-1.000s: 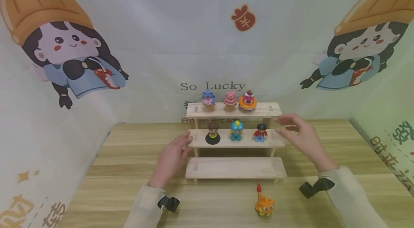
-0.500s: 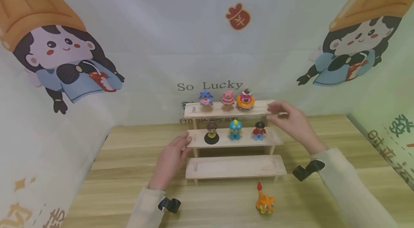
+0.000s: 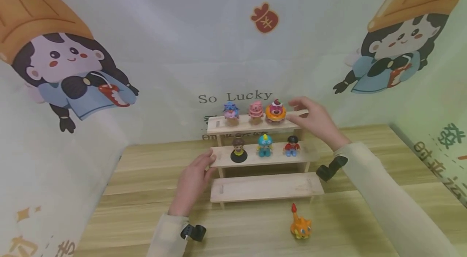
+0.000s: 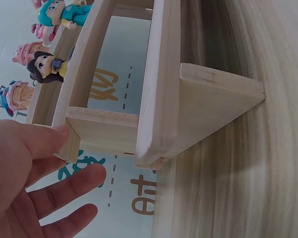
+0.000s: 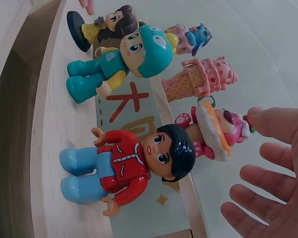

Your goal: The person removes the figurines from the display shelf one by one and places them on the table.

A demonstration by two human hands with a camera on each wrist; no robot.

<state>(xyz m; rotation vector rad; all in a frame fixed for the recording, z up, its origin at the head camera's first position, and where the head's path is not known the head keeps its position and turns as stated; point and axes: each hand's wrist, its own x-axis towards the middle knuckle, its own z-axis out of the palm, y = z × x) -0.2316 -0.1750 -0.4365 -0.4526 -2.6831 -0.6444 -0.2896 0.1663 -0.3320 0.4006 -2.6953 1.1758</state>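
A three-tier wooden display stand [image 3: 266,187] bears small toy figures on its upper two tiers. My left hand [image 3: 193,184] holds the left end of the middle tier, thumb [image 4: 52,139] on the wood and the other fingers spread. My right hand [image 3: 317,121] is at the top tier's right end, fingers apart, beside a pink bear figure in an orange ring [image 3: 275,113]. In the right wrist view the thumb overlaps the tip of this bear's topping. A pink ice-cream-cone figure [image 3: 256,112] and a blue one [image 3: 231,113] stand to the bear's left.
The middle tier carries a brown-haired figure on a black base [image 3: 238,149], a teal-suited figure [image 3: 264,146] and a red-jacketed figure [image 3: 292,146]. An orange cat-like toy [image 3: 300,226] with a red-tipped tail sits on the table [image 3: 255,228] in front. A printed cloth [image 3: 175,46] hangs behind.
My right hand has moved up and left, from the middle tier's right end to the bear figure on the top tier. My left hand stays at the middle tier.
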